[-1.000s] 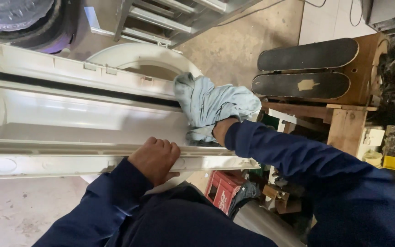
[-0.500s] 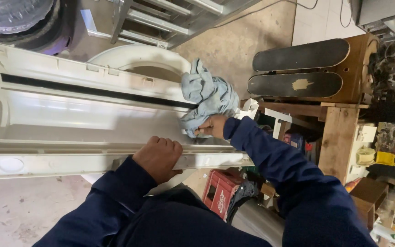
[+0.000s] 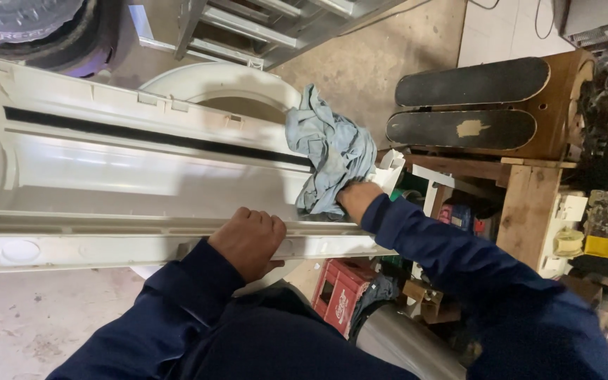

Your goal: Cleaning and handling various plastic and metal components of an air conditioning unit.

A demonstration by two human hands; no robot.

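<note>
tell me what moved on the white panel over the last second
The right hand slid the crumpled light blue cloth a little back and forth along the right end of the long white plastic panel, keeping hold of it. The left hand stayed gripping the panel's near edge, and the panel did not shift.

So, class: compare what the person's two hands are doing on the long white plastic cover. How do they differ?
The left hand is bare, curled over the near edge of the white plastic cover, gripping it. The right hand is mostly hidden under a crumpled light-blue cloth, pressing it near the cover's right end. Both wear dark blue sleeves.
</note>
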